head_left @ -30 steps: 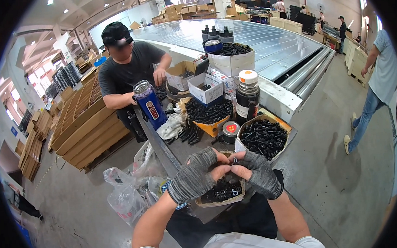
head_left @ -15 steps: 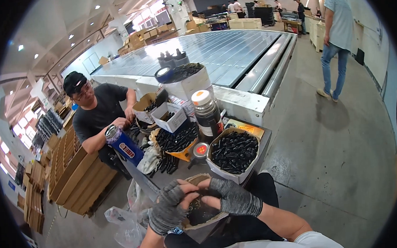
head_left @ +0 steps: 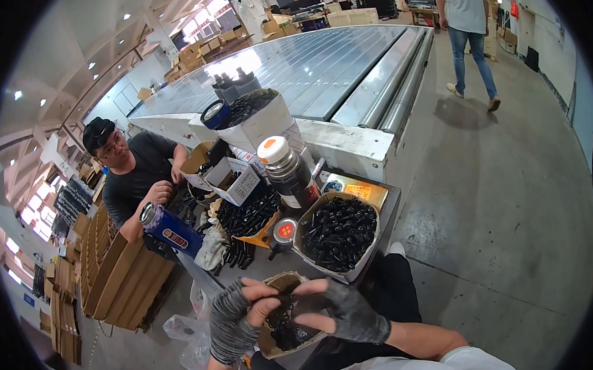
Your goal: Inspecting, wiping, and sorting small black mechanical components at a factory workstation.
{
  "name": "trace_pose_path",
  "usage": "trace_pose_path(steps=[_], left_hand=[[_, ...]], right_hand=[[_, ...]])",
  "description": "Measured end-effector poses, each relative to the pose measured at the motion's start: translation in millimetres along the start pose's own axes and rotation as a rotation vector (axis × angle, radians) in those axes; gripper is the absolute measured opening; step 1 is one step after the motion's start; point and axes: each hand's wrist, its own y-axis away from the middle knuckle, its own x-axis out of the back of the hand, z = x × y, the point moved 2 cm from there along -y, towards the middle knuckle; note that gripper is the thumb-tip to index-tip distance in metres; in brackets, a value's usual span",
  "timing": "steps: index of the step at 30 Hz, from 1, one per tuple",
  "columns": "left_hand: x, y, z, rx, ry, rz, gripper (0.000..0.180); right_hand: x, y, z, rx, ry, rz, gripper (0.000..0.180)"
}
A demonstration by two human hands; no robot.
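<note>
Over an open cardboard box [head_left: 270,350] in front of me, both hands wear grey fingerless gloves. My left hand [head_left: 239,316] is at the box's left side, its fingers curled and thumb close to them; whatever it may hold is too small and dark to make out. On the right, my right hand [head_left: 348,310] has thumb and forefinger spread apart with nothing visible between them. Small black parts [head_left: 286,331] lie in the box below. Just beyond stands a larger box filled with short black pieces [head_left: 338,233].
Beyond are a round tin [head_left: 284,230], a flask with an orange-topped lid [head_left: 288,172], a blue can [head_left: 173,230] and a white box [head_left: 233,181]. A co-worker [head_left: 140,168] sits at left. A roller conveyor [head_left: 318,65] lies behind; a person [head_left: 465,32] walks at right.
My hands have drawn apart from each other, and the right thumb and forefinger have spread. The view has shifted slightly. The person at right has walked farther away.
</note>
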Motion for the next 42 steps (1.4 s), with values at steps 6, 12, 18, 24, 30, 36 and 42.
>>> trace_pose_path(steps=[6, 12, 18, 24, 30, 36, 42], left_hand=[[-6.3, -50.3, -1.6, -0.037, -0.197, -0.003, 0.009], [-29.5, -86.2, -34.3, -0.084, -0.3, -0.024, 0.012], [-45.7, -109.2, -34.5, -0.051, -0.383, -0.114, 0.017], [-59.8, -113.3, -34.8, -0.036, -0.424, -0.149, 0.016], [-70.1, -117.9, -34.0, -0.129, -0.438, -0.136, 0.014], [-59.6, -123.2, -36.5, -0.155, -0.413, -0.102, 0.011], [-35.9, -123.0, -31.3, -0.031, -0.364, -0.022, 0.011]], right_hand=[[36.3, 40.6, 18.5, 0.058, 0.03, 0.08, 0.025], [49.7, 65.5, 41.9, 0.013, 0.111, 0.075, 0.012], [56.8, 76.7, 73.0, -0.054, 0.199, -0.005, 0.01], [49.2, 85.1, 110.1, -0.07, 0.361, -0.318, 0.013], [21.6, 106.7, 189.0, -0.046, 0.543, -0.606, 0.02], [-8.7, 125.2, 276.1, 0.046, 0.733, -0.952, 0.023], [1.8, 149.6, 383.0, 0.023, 0.807, -1.209, 0.067]])
